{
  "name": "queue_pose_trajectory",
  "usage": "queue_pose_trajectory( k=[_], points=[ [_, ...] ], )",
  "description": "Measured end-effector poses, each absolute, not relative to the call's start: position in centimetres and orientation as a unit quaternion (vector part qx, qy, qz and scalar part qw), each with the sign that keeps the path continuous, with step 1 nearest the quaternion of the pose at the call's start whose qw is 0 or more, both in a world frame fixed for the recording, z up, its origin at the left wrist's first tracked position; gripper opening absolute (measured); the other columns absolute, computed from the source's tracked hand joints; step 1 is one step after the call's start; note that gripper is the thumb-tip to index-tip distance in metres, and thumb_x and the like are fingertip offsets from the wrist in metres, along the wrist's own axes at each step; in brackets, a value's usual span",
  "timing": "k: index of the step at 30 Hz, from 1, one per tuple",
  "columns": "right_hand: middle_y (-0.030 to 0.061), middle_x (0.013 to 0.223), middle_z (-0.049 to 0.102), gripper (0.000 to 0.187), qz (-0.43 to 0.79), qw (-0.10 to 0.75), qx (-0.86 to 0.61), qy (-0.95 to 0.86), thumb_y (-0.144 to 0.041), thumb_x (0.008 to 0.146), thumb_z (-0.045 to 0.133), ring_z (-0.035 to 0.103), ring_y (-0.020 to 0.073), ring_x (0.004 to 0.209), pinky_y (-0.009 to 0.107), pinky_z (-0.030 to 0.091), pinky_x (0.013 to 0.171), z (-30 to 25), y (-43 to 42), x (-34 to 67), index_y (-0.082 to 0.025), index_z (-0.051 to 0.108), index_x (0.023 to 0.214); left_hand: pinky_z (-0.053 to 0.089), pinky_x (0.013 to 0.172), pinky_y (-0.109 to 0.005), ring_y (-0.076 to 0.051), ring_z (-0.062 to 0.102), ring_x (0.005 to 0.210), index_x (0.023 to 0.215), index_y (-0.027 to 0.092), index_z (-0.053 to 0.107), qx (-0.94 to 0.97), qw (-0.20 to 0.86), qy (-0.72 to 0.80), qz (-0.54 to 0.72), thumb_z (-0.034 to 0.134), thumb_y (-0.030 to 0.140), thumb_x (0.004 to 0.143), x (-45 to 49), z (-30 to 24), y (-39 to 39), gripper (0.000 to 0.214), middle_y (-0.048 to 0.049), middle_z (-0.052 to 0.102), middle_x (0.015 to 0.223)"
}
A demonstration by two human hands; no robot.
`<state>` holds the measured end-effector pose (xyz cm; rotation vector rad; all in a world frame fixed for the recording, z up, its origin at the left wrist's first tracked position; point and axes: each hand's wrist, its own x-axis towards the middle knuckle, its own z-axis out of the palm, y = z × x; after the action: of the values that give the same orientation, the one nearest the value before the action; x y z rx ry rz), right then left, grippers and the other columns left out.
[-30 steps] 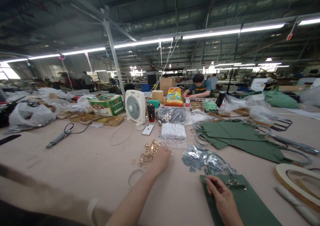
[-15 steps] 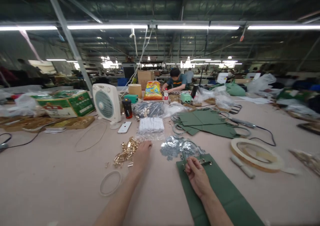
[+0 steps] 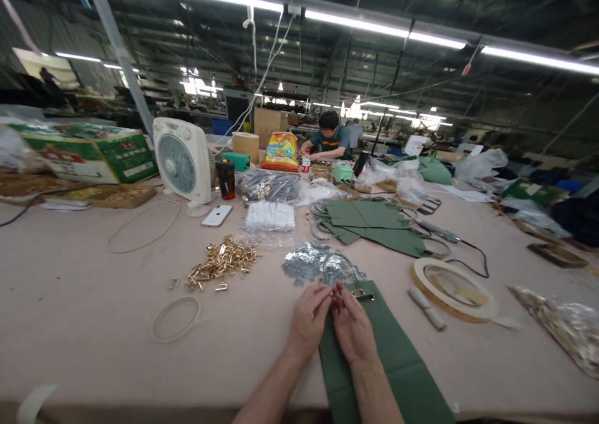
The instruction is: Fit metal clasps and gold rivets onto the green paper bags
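Note:
My left hand [image 3: 309, 321] and my right hand [image 3: 352, 324] meet fingertip to fingertip over the top left corner of a dark green fabric panel [image 3: 397, 361]. Both hands are closed in a pinch; whatever sits between the fingertips is too small to make out. A metal fitting [image 3: 364, 295] lies at the panel's top edge, just right of my right fingers. A green cord loop [image 3: 339, 258] rises behind the hands. Beyond them is a heap of flat silvery pieces [image 3: 304, 263]. To the left lies a pile of gold-coloured metal U-shaped pieces [image 3: 222, 261].
Stacked green panels [image 3: 374, 221] lie farther back, beside a corded tool [image 3: 437, 230]. A tape roll [image 3: 452, 290] and a grey rolled piece [image 3: 427, 308] are on the right. A fan [image 3: 182, 162], a phone [image 3: 216, 215] and a cup [image 3: 226, 179] stand left. A co-worker [image 3: 330, 138] sits opposite.
My left hand has moved from beside the gold-coloured pile rightward to my right hand at the panel's corner. The camera view has tilted and shifted. My right hand stays by the panel's top edge.

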<state>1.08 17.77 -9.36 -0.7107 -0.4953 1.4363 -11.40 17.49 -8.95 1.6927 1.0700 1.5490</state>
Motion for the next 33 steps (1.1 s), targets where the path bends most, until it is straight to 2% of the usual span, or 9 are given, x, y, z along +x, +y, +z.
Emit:
queue_pose_trajectory(
  k=[3,10,16,21,28,33],
  points=[
    [0.0018,0.114,0.077,0.032,0.645,0.663,-0.311,-0.219,-0.035,0.075,0.090,0.069,0.0179,0.107,0.031,0.057,0.101,-9.5,17.7,1.0,-0.024,0.080,0.103,0.057,0.097,-0.036,-0.022,0.066,0.110,0.120,0.026,0.077,0.651,0.302,0.384,0.581,0.052,0.026,0.104,-11.5,-8.8,17.3,0.029,-0.0090,0.070,0.116],
    [0.0035,0.111,0.076,0.030,0.641,0.668,-0.321,-0.202,-0.031,0.074,0.090,0.069,0.0177,0.106,0.030,0.055,0.102,-9.6,17.6,0.6,-0.021,0.079,0.100,0.057,0.087,-0.033,-0.021,0.065,0.097,0.106,0.024,0.079,0.611,0.293,0.432,0.595,0.061,0.028,0.099,-11.3,-9.1,17.7,0.020,-0.0067,0.066,0.101],
    [0.0006,0.103,0.077,0.033,0.642,0.662,-0.325,-0.210,-0.034,0.073,0.092,0.069,0.0152,0.102,0.026,0.056,0.100,-9.6,17.6,0.2,-0.024,0.079,0.101,0.055,0.089,-0.035,-0.021,0.064,0.097,0.102,0.024,0.077,0.619,0.303,0.429,0.584,0.061,0.027,0.098,-11.4,-8.6,17.6,0.016,-0.0062,0.068,0.100],
    [0.0024,0.102,0.076,0.033,0.632,0.663,-0.335,-0.221,-0.034,0.073,0.091,0.069,0.0188,0.104,0.032,0.057,0.100,-9.7,17.7,0.1,-0.022,0.078,0.101,0.055,0.088,-0.035,-0.021,0.064,0.097,0.101,0.025,0.077,0.626,0.314,0.416,0.580,0.060,0.026,0.098,-11.5,-8.3,17.4,0.017,-0.0064,0.068,0.098],
    [0.0024,0.108,0.075,0.031,0.639,0.661,-0.336,-0.204,-0.030,0.072,0.092,0.069,0.0161,0.103,0.027,0.056,0.098,-9.7,17.6,-0.1,-0.021,0.078,0.098,0.056,0.086,-0.033,-0.020,0.066,0.096,0.104,0.024,0.077,0.621,0.314,0.407,0.591,0.060,0.022,0.098,-11.6,-8.6,17.4,0.018,-0.0058,0.070,0.099],
    [0.0017,0.111,0.074,0.025,0.634,0.663,-0.332,-0.220,-0.028,0.074,0.089,0.068,0.0152,0.100,0.024,0.058,0.090,-9.4,17.4,0.0,-0.021,0.076,0.094,0.057,0.090,-0.035,-0.021,0.068,0.098,0.098,0.024,0.075,0.607,0.325,0.418,0.593,0.065,0.022,0.094,-11.7,-8.7,17.4,0.012,-0.0051,0.074,0.101]
  ],
)
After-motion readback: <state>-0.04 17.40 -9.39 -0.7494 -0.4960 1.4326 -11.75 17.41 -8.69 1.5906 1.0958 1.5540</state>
